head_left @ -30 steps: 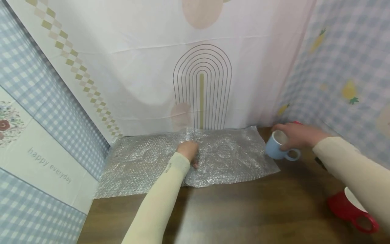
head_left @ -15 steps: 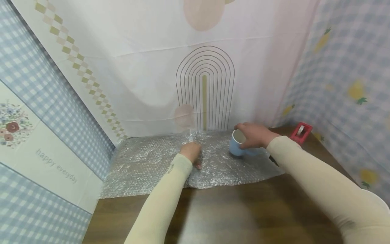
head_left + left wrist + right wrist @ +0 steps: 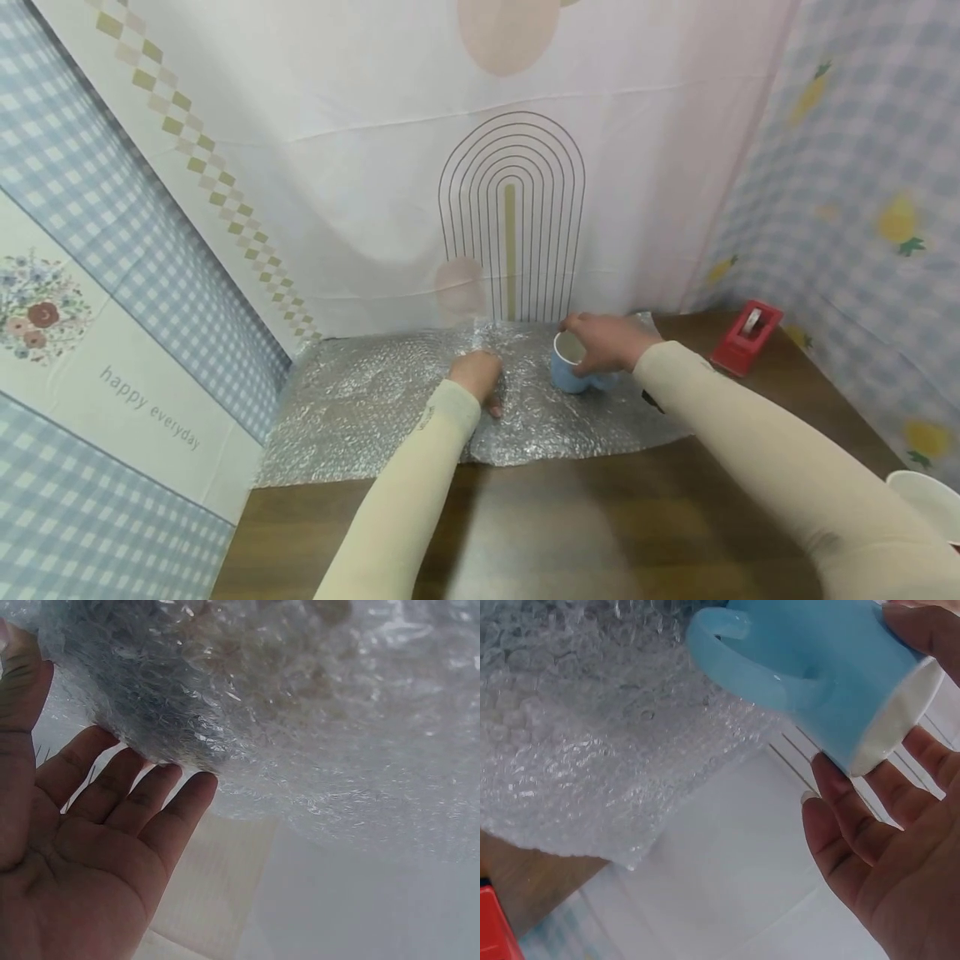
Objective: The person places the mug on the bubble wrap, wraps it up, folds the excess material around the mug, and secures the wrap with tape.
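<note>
On clear plastic bubble wrap, light-blue cylindrical mug
Right hand, fingers curved, grips it; left hand, fingers relaxed, touches wrap.

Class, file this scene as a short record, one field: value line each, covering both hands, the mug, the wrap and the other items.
Left hand: fingertips touching wrap
Right hand: gripping mug at the rim
Mug: blue, white inside, upright over the wrap's right half
Wrap: bubbled, clear, spread across table
Tape dispenser: red, right of wrap
Cup: cut off at head view's right edge
</note>
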`<state>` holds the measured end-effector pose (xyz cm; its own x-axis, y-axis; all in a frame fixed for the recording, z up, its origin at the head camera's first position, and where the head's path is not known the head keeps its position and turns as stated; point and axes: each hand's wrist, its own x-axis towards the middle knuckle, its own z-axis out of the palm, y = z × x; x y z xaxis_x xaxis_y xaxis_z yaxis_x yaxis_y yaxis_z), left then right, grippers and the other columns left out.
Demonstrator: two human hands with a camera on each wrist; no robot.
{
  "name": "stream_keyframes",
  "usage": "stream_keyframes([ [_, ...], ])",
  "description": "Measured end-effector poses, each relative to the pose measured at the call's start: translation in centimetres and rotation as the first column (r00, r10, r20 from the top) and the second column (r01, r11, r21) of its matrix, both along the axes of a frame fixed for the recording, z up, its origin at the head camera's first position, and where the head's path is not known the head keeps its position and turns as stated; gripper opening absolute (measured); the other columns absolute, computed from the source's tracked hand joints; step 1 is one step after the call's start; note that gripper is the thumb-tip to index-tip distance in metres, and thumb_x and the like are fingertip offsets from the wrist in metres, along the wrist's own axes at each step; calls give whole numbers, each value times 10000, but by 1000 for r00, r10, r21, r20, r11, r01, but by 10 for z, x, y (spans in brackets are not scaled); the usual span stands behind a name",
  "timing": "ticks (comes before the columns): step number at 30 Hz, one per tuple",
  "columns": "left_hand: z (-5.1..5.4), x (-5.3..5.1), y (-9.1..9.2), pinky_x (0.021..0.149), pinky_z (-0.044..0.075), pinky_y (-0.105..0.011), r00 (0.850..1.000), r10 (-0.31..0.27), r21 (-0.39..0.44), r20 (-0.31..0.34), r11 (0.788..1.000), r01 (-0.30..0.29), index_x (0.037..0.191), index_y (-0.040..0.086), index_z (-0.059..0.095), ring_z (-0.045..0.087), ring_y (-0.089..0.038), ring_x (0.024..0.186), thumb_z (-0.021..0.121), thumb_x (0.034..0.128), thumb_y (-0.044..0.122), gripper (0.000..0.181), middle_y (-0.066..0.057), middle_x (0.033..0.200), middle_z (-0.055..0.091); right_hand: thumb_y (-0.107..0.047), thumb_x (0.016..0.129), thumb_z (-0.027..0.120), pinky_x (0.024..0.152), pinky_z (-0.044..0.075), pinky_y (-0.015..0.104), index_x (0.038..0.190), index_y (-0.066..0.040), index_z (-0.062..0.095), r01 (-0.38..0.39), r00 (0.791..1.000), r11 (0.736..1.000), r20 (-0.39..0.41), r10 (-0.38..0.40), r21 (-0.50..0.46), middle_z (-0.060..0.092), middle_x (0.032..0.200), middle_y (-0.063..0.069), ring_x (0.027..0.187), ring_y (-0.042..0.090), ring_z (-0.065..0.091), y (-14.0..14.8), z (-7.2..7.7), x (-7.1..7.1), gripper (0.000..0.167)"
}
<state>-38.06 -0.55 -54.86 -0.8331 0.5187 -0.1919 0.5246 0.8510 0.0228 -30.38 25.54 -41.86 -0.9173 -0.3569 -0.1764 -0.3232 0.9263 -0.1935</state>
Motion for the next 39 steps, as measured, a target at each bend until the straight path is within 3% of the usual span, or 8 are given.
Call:
stream_keyframes([
  [7, -32, -20, -5, 899, 721, -485, 997, -68, 25, -49, 997, 69, 1129, 135, 828, 813, -309, 1017, 1080, 533, 559, 773, -106, 1182, 849, -243, 870, 929, 1082, 634, 604, 1594, -58, 587, 8, 1000, 1000, 18, -8, 11, 729, 1466, 228, 1267, 430, 738, -8, -1, -3, 822],
  [15, 35, 31, -1, 978, 707, -513, 1000, 0, 18, 14, 1000, -1, 1145, 86, 833, 823, -323, 1092, 1085, 637, 429, 663, -118, 1211, 854, -225, 880, 953, 1093, 631, 599, 1597, -60, 581, 40, 998, 999, 48, -40, 0, 762, 1420, 232, 1263, 438, 748, -11, -3, -4, 824],
  [17, 27, 26, -1, 965, 709, -520, 1000, -1, 18, 11, 1000, 1, 1149, 95, 831, 824, -327, 1091, 1089, 619, 445, 686, -116, 1218, 854, -230, 887, 957, 1087, 635, 596, 1601, -60, 574, 43, 997, 999, 66, -43, -4, 763, 1413, 236, 1260, 437, 748, -11, -3, -4, 829],
  [21, -17, -5, -5, 892, 719, -499, 998, -46, 36, -36, 998, 47, 1116, 148, 827, 818, -304, 1030, 1091, 541, 524, 735, -85, 1189, 853, -249, 884, 964, 1072, 640, 590, 1602, -73, 571, 45, 996, 999, 76, -44, -10, 768, 1399, 236, 1246, 427, 751, -10, -4, -5, 837],
  [24, -31, -15, -6, 921, 718, -480, 997, -57, 39, -51, 998, 59, 1127, 159, 825, 812, -297, 1036, 1095, 546, 516, 733, -78, 1196, 848, -255, 860, 979, 1056, 644, 595, 1586, -75, 579, 37, 997, 999, 65, -35, -33, 769, 1388, 245, 1228, 432, 751, -7, -4, -7, 848],
  [33, 45, 41, -4, 1044, 691, -472, 998, 47, 54, 41, 997, -49, 1144, 65, 834, 814, -321, 1117, 1086, 626, 379, 656, -120, 1221, 848, -458, 956, 918, 1283, 471, 711, 1757, -77, 375, 54, 990, 983, 138, -30, -178, 465, 1766, 290, 1568, 540, 539, 14, -11, -6, 1040],
  [35, 45, 42, -5, 1058, 685, -477, 998, 47, 54, 42, 997, -49, 1149, 61, 834, 812, -329, 1123, 1091, 626, 361, 655, -127, 1219, 848, -553, 1046, 785, 1320, 405, 746, 1798, -62, 259, 101, 982, 967, 178, -60, -232, 353, 1815, 322, 1619, 578, 457, 28, -12, -8, 1041],
  [39, 19, 21, -8, 1034, 689, -501, 999, 35, 60, 4, 998, -36, 1158, 94, 838, 808, -314, 1106, 1091, 617, 419, 680, -103, 1214, 845, -624, 1118, 577, 1308, 397, 772, 1778, 21, 226, 265, 958, 919, 184, -219, -291, 350, 1772, 401, 1592, 631, 440, 78, -23, -22, 987],
])
